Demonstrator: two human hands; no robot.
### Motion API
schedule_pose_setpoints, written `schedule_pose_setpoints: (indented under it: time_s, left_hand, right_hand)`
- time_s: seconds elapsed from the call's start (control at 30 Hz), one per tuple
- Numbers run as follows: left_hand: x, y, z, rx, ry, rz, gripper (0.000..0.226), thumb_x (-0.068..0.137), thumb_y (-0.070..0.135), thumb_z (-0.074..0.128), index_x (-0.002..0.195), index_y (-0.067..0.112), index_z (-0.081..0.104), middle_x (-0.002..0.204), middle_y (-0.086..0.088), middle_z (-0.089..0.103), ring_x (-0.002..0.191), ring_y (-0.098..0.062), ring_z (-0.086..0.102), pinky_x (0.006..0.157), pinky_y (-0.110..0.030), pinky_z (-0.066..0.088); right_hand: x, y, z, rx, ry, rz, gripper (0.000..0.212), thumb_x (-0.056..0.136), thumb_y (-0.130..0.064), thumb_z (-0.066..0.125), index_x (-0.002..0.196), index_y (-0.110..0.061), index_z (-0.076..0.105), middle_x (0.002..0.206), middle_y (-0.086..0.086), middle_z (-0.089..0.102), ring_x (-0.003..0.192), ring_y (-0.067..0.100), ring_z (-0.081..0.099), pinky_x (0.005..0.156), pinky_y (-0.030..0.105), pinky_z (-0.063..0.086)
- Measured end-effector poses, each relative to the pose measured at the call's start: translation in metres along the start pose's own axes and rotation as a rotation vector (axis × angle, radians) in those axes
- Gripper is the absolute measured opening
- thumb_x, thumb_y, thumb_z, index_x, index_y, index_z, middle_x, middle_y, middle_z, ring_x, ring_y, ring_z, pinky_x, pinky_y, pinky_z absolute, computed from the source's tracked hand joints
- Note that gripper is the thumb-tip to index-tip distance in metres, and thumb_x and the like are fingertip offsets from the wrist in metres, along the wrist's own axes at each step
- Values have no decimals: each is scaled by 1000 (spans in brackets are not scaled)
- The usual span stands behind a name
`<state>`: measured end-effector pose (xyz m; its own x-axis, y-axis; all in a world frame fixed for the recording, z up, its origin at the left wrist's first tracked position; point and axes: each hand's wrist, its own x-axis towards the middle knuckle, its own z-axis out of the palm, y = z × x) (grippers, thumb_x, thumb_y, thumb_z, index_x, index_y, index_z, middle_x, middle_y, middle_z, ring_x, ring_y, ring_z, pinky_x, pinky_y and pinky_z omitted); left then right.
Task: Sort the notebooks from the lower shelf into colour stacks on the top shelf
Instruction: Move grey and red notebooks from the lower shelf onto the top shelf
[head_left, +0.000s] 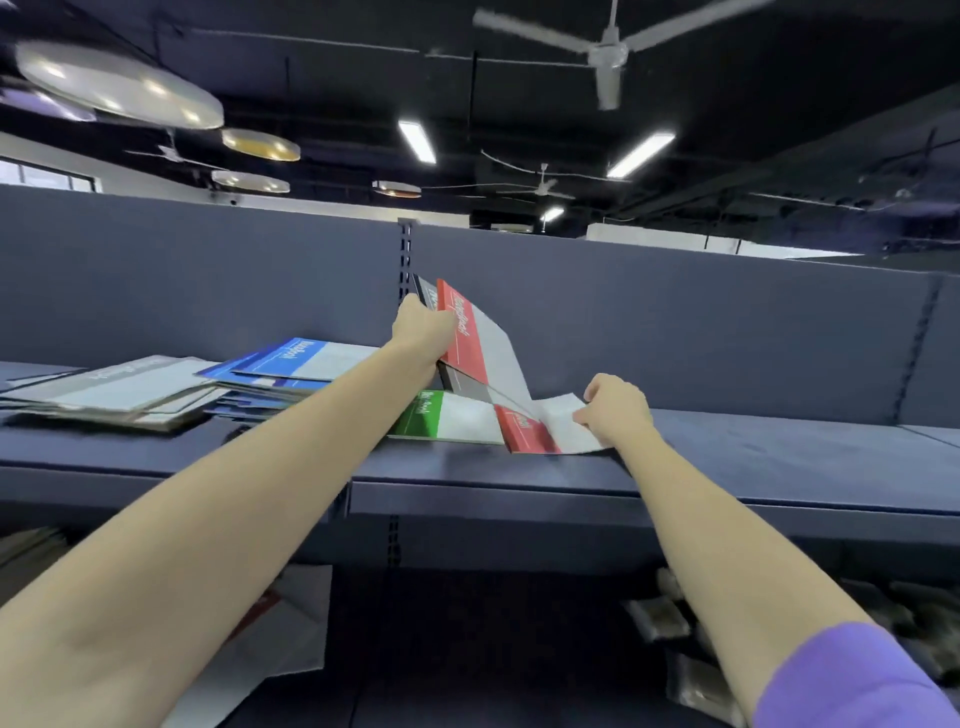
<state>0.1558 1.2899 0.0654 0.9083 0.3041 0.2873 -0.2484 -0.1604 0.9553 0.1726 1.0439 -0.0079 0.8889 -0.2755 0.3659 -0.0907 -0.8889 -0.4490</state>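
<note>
L hand (422, 328) grips upright notebooks (470, 338); R hand (615, 408) pinches flat red one (527, 428).

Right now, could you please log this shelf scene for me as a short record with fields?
left hand: grips a tilted bunch of notebooks, red notebook in front
right hand: pinches the white edge of a flat red notebook
top shelf: grey stack, blue stack, green notebook lying flat
lower shelf: mostly hidden, contents unclear
</note>
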Motion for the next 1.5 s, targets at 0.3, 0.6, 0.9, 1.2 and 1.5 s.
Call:
schedule_pose_setpoints:
  time_s: [0.3, 0.6, 0.9, 1.2, 1.5]
  left_hand:
    - [-14, -22, 41, -247, -32, -95, 27, 90, 7, 65, 111, 11, 48, 106, -13, 68, 86, -28, 70, 76, -44, 60]
    - [-18, -66, 68, -346, -55, -166, 34, 91, 16, 71, 120, 11, 54, 112, -9, 70, 93, -24, 70, 82, -43, 58]
    - [-20, -71, 46, -261, 225, 20, 25, 89, 10, 53, 114, 14, 54, 106, -3, 64, 92, -21, 63, 74, -32, 53]
    - [-25, -70, 46, -248, 248, 44, 22, 91, 12, 47, 113, 13, 49, 102, -1, 60, 85, -20, 58, 66, -29, 47]
    - [-30, -68, 45, -194, 258, 185, 13, 92, 17, 47, 104, 15, 45, 99, -2, 62, 89, -25, 61, 81, -41, 54]
  right_hand:
    - [11, -3, 8, 489, 33, -17, 46, 104, -37, 37, 92, -4, 66, 85, 6, 68, 87, 32, 62, 80, 37, 49]
    - [8, 8, 8, 442, -25, -134, 46, 95, -37, 63, 68, -12, 36, 64, 2, 38, 59, 18, 37, 51, 31, 28]
    - [9, 18, 12, 161, -31, -73, 44, 92, -26, 61, 64, -13, 31, 62, 2, 35, 60, 20, 36, 48, 31, 22]
    - [0, 17, 6, -20, -25, 9, 20, 82, -9, 53, 70, -15, 39, 68, 2, 47, 76, 28, 48, 72, 32, 34]
    - [-1, 21, 0, -165, 66, 110, 10, 87, -8, 53, 94, -13, 49, 88, 5, 57, 86, 27, 52, 97, 37, 36]
